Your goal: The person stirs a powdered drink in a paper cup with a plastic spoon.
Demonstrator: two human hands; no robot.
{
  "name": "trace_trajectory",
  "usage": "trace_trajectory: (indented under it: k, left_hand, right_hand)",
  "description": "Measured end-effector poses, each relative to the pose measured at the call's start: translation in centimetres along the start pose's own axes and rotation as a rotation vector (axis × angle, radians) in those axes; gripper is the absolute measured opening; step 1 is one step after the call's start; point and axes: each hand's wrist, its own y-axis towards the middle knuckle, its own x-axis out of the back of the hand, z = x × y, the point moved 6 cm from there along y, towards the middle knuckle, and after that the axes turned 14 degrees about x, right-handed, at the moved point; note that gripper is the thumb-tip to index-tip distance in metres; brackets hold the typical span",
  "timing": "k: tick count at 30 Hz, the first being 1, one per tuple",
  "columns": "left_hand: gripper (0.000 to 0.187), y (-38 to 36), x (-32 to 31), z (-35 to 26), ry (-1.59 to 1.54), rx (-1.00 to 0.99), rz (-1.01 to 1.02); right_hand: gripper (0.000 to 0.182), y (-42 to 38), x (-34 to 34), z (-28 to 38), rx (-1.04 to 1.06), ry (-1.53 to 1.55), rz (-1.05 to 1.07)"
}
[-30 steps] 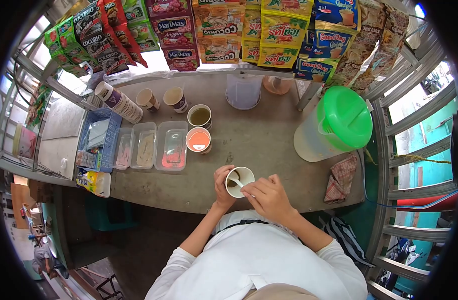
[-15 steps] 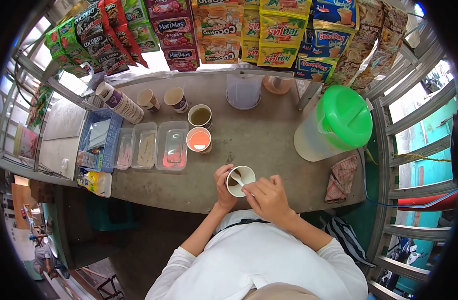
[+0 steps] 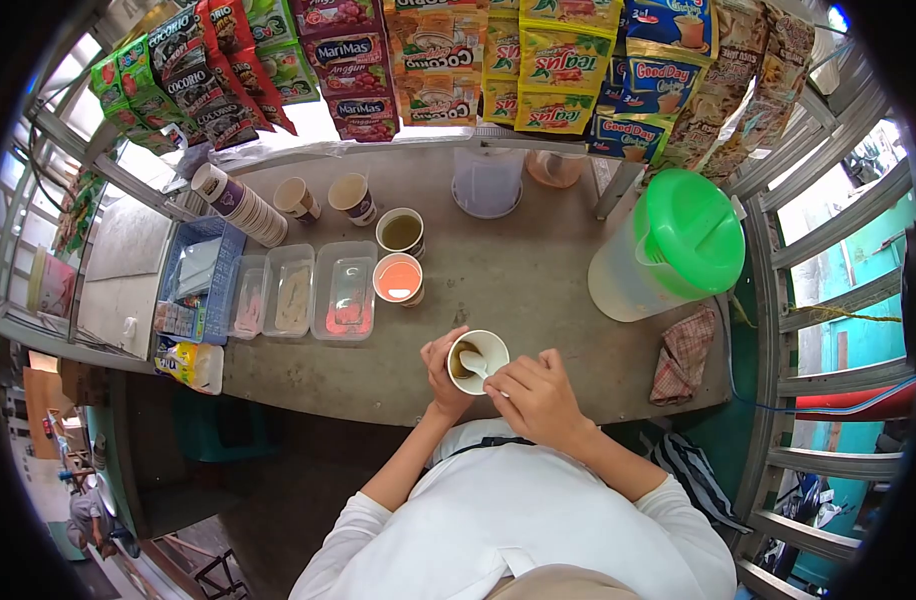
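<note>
A white paper cup [image 3: 491,345] stands near the counter's front edge, with brownish liquid low inside it. My left hand [image 3: 444,372] wraps round the cup's left side. In my right hand [image 3: 538,395] the handle of a white plastic spoon [image 3: 475,364] is pinched, and its bowl dips into the cup. Farther left stand a cup of orange-pink drink [image 3: 398,279] and a cup of greenish-brown drink [image 3: 400,232].
Clear plastic containers [image 3: 344,290] of powder sit beside a blue basket [image 3: 200,262] and stacked paper cups [image 3: 240,206]. A green-lidded pitcher [image 3: 668,250] and a checked cloth [image 3: 683,357] are on the right. Drink sachets [image 3: 438,60] hang overhead.
The spoon has shifted slightly inside the cup, and more of its bowl shows. Both hands keep nearly the same place.
</note>
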Motion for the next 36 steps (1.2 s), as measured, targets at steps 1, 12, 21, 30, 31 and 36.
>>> trace_trajectory:
  k: [1,12,21,30,31,36]
  left_hand:
    - [0.074,-0.1,0.0,0.0,-0.004,-0.006,0.007]
    - [0.069,-1.7,-0.6,2.8,-0.171,0.024,-0.087]
    - [0.068,-0.8,0.0,1.2,-0.044,-0.047,-0.083]
    - [0.071,-1.4,-0.4,2.8,-0.195,-0.039,-0.097]
    - [0.071,-1.4,-0.5,2.7,-0.206,-0.040,-0.095]
    - [0.070,-1.6,-0.8,2.8,-0.207,-0.041,-0.083]
  right_hand:
    - [0.007,0.0,-0.2,0.0,0.000,0.023,-0.006]
    - [0.007,-0.1,-0.5,0.1,0.003,0.055,-0.020]
    - [0.009,0.2,-0.4,0.3,0.015,0.020,-0.037]
    - [0.012,0.0,-0.7,1.0,0.108,0.011,0.048]
    - [0.011,0.0,-0.7,0.7,0.098,-0.022,0.033]
    - [0.011,-0.1,-0.3,0.4,0.009,-0.086,-0.011]
